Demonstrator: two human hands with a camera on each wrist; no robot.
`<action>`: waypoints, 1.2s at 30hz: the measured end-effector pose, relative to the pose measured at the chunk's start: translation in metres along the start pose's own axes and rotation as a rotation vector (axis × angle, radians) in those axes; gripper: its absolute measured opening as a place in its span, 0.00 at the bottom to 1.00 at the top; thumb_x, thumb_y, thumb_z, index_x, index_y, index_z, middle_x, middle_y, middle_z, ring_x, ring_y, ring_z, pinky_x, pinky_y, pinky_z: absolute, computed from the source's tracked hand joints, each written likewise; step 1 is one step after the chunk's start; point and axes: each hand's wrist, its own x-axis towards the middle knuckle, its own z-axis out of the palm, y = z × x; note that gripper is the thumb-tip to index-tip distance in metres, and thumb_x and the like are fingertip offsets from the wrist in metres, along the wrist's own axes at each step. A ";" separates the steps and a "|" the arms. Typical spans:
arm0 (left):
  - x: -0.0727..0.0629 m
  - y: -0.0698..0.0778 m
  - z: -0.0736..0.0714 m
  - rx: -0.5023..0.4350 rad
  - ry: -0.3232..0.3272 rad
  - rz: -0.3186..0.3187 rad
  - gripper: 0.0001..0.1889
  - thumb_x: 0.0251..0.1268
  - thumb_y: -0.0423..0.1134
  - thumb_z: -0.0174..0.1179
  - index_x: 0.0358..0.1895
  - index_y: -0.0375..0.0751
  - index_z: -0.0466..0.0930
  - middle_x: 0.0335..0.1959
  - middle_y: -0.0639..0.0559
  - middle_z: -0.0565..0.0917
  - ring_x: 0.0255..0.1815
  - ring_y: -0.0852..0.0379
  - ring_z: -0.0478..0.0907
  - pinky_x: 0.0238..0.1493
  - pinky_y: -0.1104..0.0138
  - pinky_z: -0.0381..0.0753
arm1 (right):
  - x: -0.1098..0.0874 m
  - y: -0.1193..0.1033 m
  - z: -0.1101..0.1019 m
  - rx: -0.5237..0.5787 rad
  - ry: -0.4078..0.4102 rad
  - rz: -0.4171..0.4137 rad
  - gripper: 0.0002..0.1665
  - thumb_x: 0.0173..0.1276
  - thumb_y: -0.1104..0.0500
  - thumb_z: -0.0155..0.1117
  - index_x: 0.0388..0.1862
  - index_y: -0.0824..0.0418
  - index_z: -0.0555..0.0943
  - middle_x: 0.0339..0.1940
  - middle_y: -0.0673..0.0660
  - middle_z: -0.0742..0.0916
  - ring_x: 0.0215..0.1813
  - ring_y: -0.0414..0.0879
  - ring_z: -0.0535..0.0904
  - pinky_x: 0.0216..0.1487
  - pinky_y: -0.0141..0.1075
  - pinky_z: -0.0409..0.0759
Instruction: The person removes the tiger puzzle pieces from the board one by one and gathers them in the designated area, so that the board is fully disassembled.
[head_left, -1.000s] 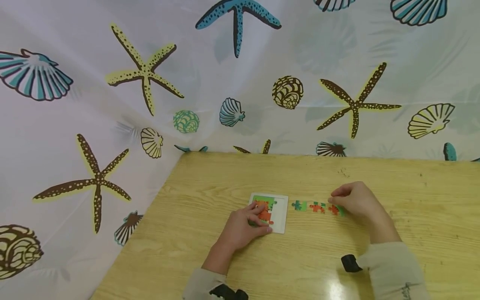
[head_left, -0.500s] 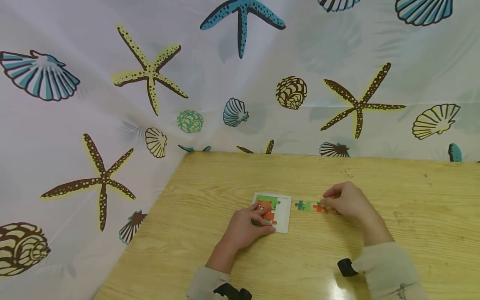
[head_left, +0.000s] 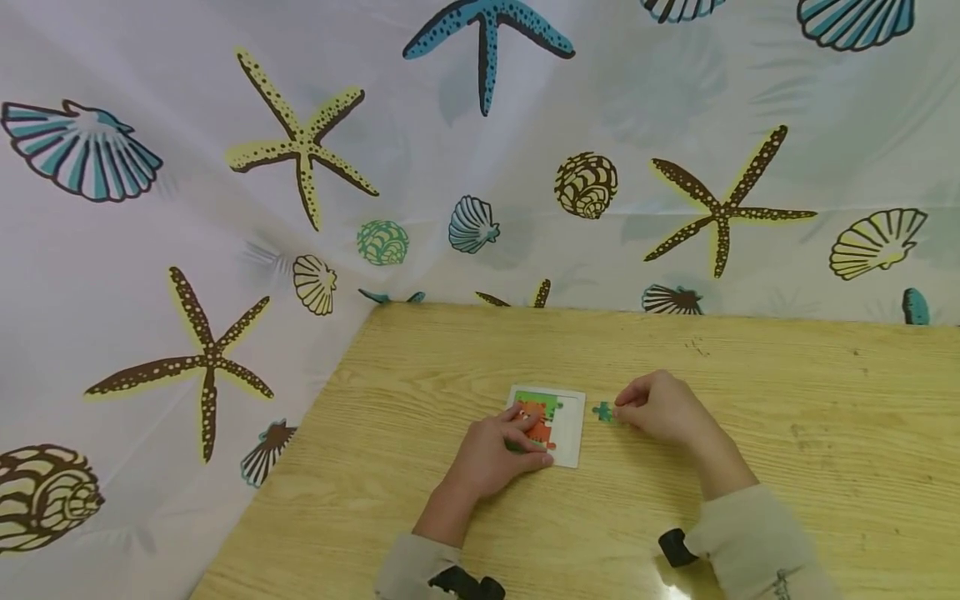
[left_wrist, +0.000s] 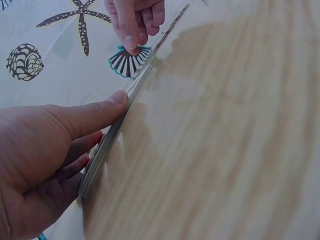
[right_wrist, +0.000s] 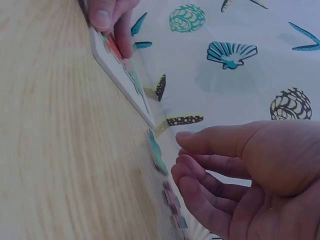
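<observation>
A white-framed jigsaw puzzle (head_left: 567,433) lies on the table, its left part filled with green and orange pieces showing an animal picture. My left hand (head_left: 491,454) rests on it, fingers spread over the pieces and thumb at the near edge, as the left wrist view also shows. Just right of the frame lies a loose green puzzle piece (head_left: 603,412). My right hand (head_left: 667,410) hovers at that piece's right side. In the right wrist view its thumb and fingers stay apart beside the green piece, with other loose pieces (right_wrist: 173,204) below; the head view hides these behind the hand.
The wooden table (head_left: 420,358) meets a white cloth (head_left: 517,167) printed with starfish and shells at its back and left edges. Each beige sleeve (head_left: 757,542) has a black strap at the wrist.
My right hand has moved left along the row of loose pieces, from the rightmost one to the green one nearest the frame. My left hand stays on the puzzle. The head view shifts slightly.
</observation>
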 end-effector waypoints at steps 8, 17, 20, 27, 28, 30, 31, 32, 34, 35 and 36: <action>-0.001 0.000 0.000 0.003 0.006 0.003 0.09 0.58 0.44 0.79 0.32 0.42 0.94 0.66 0.46 0.81 0.80 0.43 0.64 0.77 0.45 0.66 | 0.012 -0.017 0.020 0.003 -0.028 0.003 0.09 0.72 0.61 0.69 0.41 0.67 0.89 0.29 0.54 0.88 0.31 0.44 0.82 0.32 0.33 0.79; -0.003 0.002 -0.002 0.034 0.006 0.023 0.10 0.58 0.45 0.79 0.33 0.42 0.94 0.65 0.46 0.81 0.79 0.43 0.65 0.76 0.45 0.67 | 0.022 -0.033 0.040 -0.062 -0.024 0.030 0.11 0.70 0.63 0.71 0.47 0.69 0.88 0.39 0.57 0.89 0.35 0.44 0.82 0.39 0.36 0.82; -0.003 0.001 -0.002 0.035 0.011 0.024 0.10 0.58 0.45 0.79 0.32 0.42 0.94 0.65 0.46 0.81 0.79 0.43 0.65 0.76 0.46 0.67 | 0.025 -0.037 0.045 -0.075 -0.020 0.047 0.12 0.70 0.63 0.70 0.49 0.69 0.88 0.40 0.58 0.89 0.37 0.45 0.81 0.41 0.37 0.83; -0.003 0.001 -0.002 0.040 0.002 0.025 0.10 0.58 0.46 0.79 0.33 0.42 0.94 0.65 0.47 0.81 0.79 0.44 0.65 0.76 0.45 0.67 | 0.031 -0.042 0.054 -0.085 -0.011 0.041 0.14 0.67 0.65 0.72 0.49 0.71 0.87 0.40 0.59 0.90 0.35 0.45 0.82 0.37 0.35 0.83; -0.003 0.001 -0.002 0.039 0.002 0.027 0.10 0.58 0.45 0.79 0.33 0.42 0.94 0.65 0.47 0.81 0.79 0.44 0.65 0.76 0.45 0.68 | 0.031 -0.042 0.055 -0.093 -0.008 0.036 0.14 0.67 0.65 0.72 0.48 0.71 0.88 0.40 0.59 0.89 0.36 0.45 0.82 0.37 0.35 0.82; -0.003 0.002 -0.003 0.036 0.004 0.028 0.10 0.58 0.45 0.79 0.33 0.41 0.94 0.65 0.47 0.81 0.79 0.44 0.65 0.76 0.46 0.68 | 0.032 -0.043 0.057 -0.103 0.004 0.035 0.13 0.66 0.65 0.73 0.47 0.70 0.88 0.40 0.59 0.89 0.37 0.46 0.81 0.37 0.35 0.82; -0.003 0.002 -0.002 0.035 0.004 0.028 0.10 0.58 0.45 0.79 0.32 0.41 0.94 0.65 0.47 0.81 0.79 0.44 0.65 0.76 0.46 0.68 | 0.032 -0.043 0.058 -0.105 0.010 0.037 0.12 0.66 0.65 0.73 0.46 0.70 0.88 0.39 0.58 0.89 0.37 0.46 0.81 0.37 0.35 0.82; -0.003 0.002 -0.002 0.035 0.004 0.028 0.10 0.58 0.45 0.79 0.32 0.41 0.94 0.65 0.47 0.81 0.79 0.44 0.65 0.76 0.46 0.68 | 0.032 -0.043 0.059 -0.104 0.016 0.041 0.12 0.66 0.65 0.73 0.46 0.70 0.89 0.38 0.58 0.89 0.37 0.46 0.81 0.37 0.35 0.81; -0.003 0.001 -0.002 0.034 0.004 0.026 0.10 0.58 0.45 0.79 0.32 0.42 0.94 0.65 0.47 0.81 0.79 0.44 0.65 0.75 0.46 0.68 | 0.032 -0.043 0.060 -0.093 0.027 0.053 0.10 0.67 0.64 0.72 0.44 0.69 0.89 0.35 0.57 0.89 0.34 0.45 0.80 0.35 0.34 0.80; -0.003 0.001 -0.002 0.033 0.003 0.024 0.10 0.58 0.45 0.79 0.32 0.42 0.94 0.65 0.47 0.81 0.79 0.44 0.65 0.76 0.46 0.68 | 0.033 -0.043 0.060 -0.081 0.036 0.062 0.09 0.67 0.64 0.72 0.43 0.69 0.89 0.34 0.56 0.89 0.34 0.45 0.80 0.35 0.33 0.79; -0.002 0.001 -0.002 0.033 0.003 0.022 0.10 0.58 0.45 0.79 0.32 0.42 0.94 0.65 0.47 0.81 0.79 0.44 0.65 0.76 0.46 0.68 | 0.033 -0.043 0.061 -0.068 0.044 0.067 0.09 0.68 0.64 0.72 0.43 0.68 0.89 0.33 0.55 0.88 0.33 0.44 0.80 0.33 0.33 0.79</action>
